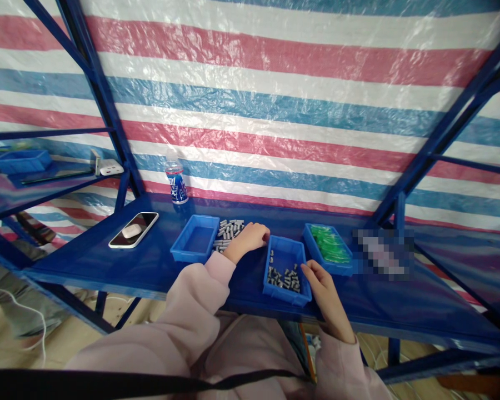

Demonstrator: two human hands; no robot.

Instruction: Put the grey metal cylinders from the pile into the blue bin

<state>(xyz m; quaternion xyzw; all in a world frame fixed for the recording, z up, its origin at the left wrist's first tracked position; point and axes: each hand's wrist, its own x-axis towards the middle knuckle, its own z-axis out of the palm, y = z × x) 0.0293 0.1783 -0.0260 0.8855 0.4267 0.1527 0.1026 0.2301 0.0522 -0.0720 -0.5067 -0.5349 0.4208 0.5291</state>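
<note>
A blue plastic bin with small dark metal parts gathered toward its near end sits between my hands. My left hand is closed at the bin's far left corner, fingertips on the rim. On the opposite side, my right hand pinches the right rim between thumb and fingers. Beside my left wrist lies a loose pile of short grey metal cylinders on the blue table. Left of that pile is another blue bin with nothing visible inside.
A third blue bin holds green plastic-looking pieces. To the left lie a phone with a white earbud case on it, and a bottle stands behind. Blue metal posts frame the table; striped sheeting hangs behind.
</note>
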